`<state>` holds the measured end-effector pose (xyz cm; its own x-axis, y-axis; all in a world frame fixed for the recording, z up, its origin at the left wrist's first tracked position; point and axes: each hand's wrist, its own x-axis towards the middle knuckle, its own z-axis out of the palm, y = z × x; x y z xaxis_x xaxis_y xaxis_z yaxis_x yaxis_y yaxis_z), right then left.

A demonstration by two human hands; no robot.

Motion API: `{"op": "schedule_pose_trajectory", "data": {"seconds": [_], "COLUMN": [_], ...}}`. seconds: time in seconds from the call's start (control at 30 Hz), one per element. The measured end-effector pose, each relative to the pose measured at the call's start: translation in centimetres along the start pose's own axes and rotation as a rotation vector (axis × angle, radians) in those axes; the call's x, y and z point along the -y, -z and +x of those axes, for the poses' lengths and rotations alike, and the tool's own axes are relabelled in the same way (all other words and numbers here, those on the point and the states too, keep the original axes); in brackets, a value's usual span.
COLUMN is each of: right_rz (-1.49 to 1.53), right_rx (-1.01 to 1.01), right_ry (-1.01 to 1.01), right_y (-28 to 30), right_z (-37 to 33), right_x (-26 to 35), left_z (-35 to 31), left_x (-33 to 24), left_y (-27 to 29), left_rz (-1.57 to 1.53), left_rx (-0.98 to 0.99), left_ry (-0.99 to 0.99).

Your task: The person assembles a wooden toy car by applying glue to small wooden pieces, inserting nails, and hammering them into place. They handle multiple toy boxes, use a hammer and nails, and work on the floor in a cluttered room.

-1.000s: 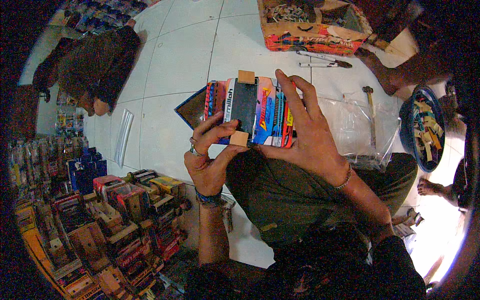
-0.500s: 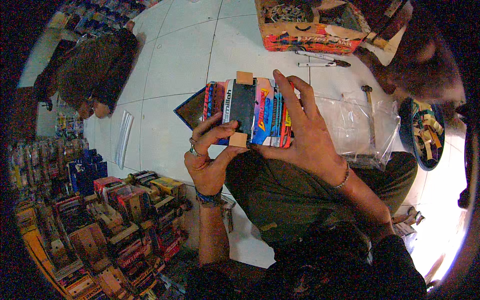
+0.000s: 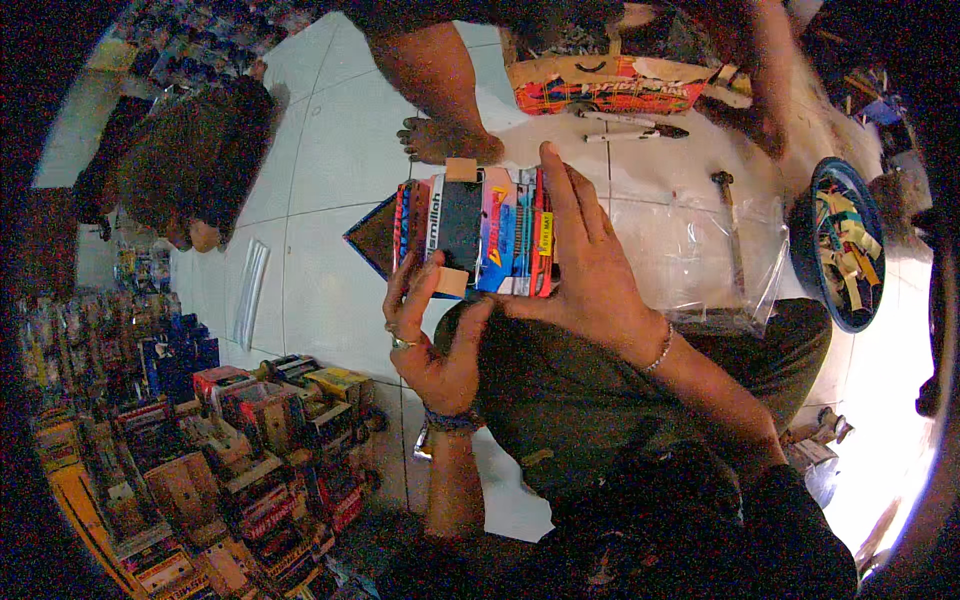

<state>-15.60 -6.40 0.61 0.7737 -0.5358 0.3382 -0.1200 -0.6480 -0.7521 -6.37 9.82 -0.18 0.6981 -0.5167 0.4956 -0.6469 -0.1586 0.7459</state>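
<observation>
Between my hands is a colourful printed box (image 3: 510, 235) with a dark band and two tan tabs, one at its far edge and one at its near edge. My right hand (image 3: 600, 280) grips its right end, long fingers along that side and thumb at the near edge. My left hand (image 3: 430, 350) holds the near left corner, its fingers on the left side beside the near tan tab (image 3: 453, 282) and its thumb by the near edge. Partly hidden behind the box is a dark square panel with a blue edge (image 3: 370, 240). The box's underside is hidden.
Several stacked printed boxes (image 3: 260, 450) stand at the left. A blue basin (image 3: 822, 285) of offcuts, a hammer (image 3: 735, 230), clear plastic sheeting (image 3: 660, 270) and pens (image 3: 635, 132) lie rightward. Beyond are a scrap carton (image 3: 600, 88) and another person's bare foot (image 3: 450, 142).
Another person's leg and foot have come into the far side. The box has shifted slightly left in my hands, and my left wrist has moved right and nearer me.
</observation>
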Motion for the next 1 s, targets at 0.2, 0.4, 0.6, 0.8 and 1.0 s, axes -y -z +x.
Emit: {"op": "schedule_pose_trajectory", "data": {"seconds": [0.2, 0.4, 0.6, 0.8, 1.0], "right_rz": [-0.082, -0.171, -0.009, -0.511, -0.562], "right_rx": [-0.066, 0.111, 0.084, -0.401, 0.406], "right_ry": [0.078, 0.021, 0.205, -0.241, -0.402], "right_y": [-1.2, -1.6, 2.8, 13.0, 11.9], "right_z": [0.1, 0.5, -1.2, -0.5, -6.8], "right_x": [0.6, 1.0, -3.9, -20.8, -32.0], "left_z": [-1.0, -0.5, -0.4, -0.7, -0.9], "left_x": [-2.6, -3.1, -1.5, -1.6, -2.2], "left_y": [-2.5, -3.3, -2.4, -2.6, -2.9], "left_rz": [-0.208, -0.214, -0.073, -0.047, 0.008], "left_rx": [-0.084, -0.24, -0.256, -0.248, -0.235], "left_ry": [0.132, 0.302, 0.226, 0.183, 0.227]}}
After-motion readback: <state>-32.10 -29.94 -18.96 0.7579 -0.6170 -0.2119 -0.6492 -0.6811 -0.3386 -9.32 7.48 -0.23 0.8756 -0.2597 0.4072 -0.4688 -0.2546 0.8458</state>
